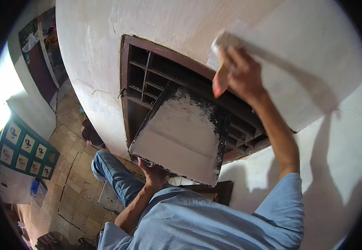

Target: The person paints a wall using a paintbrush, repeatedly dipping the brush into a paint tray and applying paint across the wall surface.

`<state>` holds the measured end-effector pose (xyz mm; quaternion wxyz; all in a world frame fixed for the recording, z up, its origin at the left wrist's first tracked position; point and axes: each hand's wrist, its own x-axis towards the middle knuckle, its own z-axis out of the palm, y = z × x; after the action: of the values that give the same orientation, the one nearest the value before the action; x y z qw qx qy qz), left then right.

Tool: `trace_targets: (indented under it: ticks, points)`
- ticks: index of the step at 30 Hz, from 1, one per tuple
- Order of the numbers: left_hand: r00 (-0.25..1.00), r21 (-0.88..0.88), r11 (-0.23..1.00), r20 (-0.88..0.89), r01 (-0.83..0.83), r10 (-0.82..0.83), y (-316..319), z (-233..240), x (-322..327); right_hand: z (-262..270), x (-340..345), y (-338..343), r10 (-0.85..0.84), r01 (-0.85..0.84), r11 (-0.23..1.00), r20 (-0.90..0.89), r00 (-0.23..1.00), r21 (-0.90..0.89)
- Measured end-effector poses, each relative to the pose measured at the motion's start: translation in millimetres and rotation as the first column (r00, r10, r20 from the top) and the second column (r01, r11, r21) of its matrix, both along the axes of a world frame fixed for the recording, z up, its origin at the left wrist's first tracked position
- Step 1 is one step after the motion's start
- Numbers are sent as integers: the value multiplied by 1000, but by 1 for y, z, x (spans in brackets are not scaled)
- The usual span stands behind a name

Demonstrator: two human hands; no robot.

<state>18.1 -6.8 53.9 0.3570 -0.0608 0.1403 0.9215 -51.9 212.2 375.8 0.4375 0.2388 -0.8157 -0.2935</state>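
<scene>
My right hand (243,70) grips a wide paintbrush (220,79) with an orange-red handle; its pale bristle end meets the wall (181,28) just above a wooden-framed recess. A lighter, wet-looking patch surrounds the bristles, and the hand is slightly blurred. From below, my left hand (153,173) holds up the near edge of a black paint tray (221,150). Off-white paint (177,131) covers most of the tray, streaked toward its far end. The palm and some fingers are hidden beneath the tray.
Behind the tray lies the recess with dark wooden shelves (146,67). A person (91,135) is low on the tiled floor (74,178) at left. A green panel with pictures (27,146) stands farther left. A dark wooden piece (224,193) is below the tray.
</scene>
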Motion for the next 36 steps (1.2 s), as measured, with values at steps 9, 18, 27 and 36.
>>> trace_targets:
  ticks: [9, 18, 27, 36]
  points:
    - [1000, -35, 999, 17, 15, -15, -4, 8, 1, -32, 12, -1, 117, -52, 964, 243, 963, -260]
    - [998, -78, 996, -40, -43, 40, 1, 24, -1, 158, 11, 28, 16, -52, 984, -205, 979, -171]
    - [980, 74, 980, -82, 186, -180, -16, 35, 1, 36, 14, 46, -106, 108, 992, -40, 994, 58]
    - [981, 203, 962, -102, 184, -166, -21, 40, -13, -75, 67, 24, 141, 45, 735, 217, 966, -677]
